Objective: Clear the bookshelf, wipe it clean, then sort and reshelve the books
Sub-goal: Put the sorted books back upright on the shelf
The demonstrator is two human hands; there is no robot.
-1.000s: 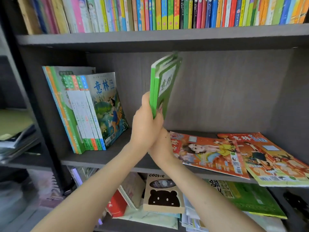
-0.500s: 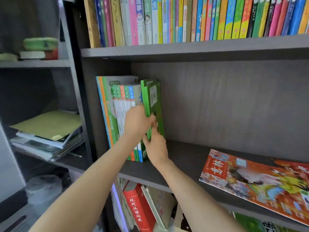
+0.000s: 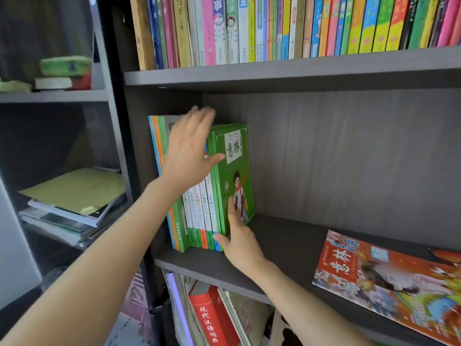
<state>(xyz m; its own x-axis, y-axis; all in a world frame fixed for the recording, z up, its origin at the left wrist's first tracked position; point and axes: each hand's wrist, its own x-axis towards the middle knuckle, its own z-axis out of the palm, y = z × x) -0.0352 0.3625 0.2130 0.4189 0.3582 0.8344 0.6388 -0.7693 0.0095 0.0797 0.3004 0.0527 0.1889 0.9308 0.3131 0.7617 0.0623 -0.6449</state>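
Hard to count the upright row (image 3: 199, 216) at the left end of the middle shelf (image 3: 287, 236): tops hidden behind the left hand (image 3: 187, 156), spread wide, fingertips blurred. At the row's right end, one green magazine (image 3: 234, 176), upright, pressed low on the cover by straight fingers of the right hand (image 3: 240, 242). Well apart, lying flat, one orange magazine (image 3: 389, 278), cut off at the edge. Below, one red book (image 3: 212, 318), partly hidden.

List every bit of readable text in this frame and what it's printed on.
"意林": front cover of the green book, at the right end of the standing row.
"意林": orange magazine, lying flat on the same shelf.
"现代汉语词典": spine of the red book, lower down.
The top-shelf spines are mostly too blurred to read.
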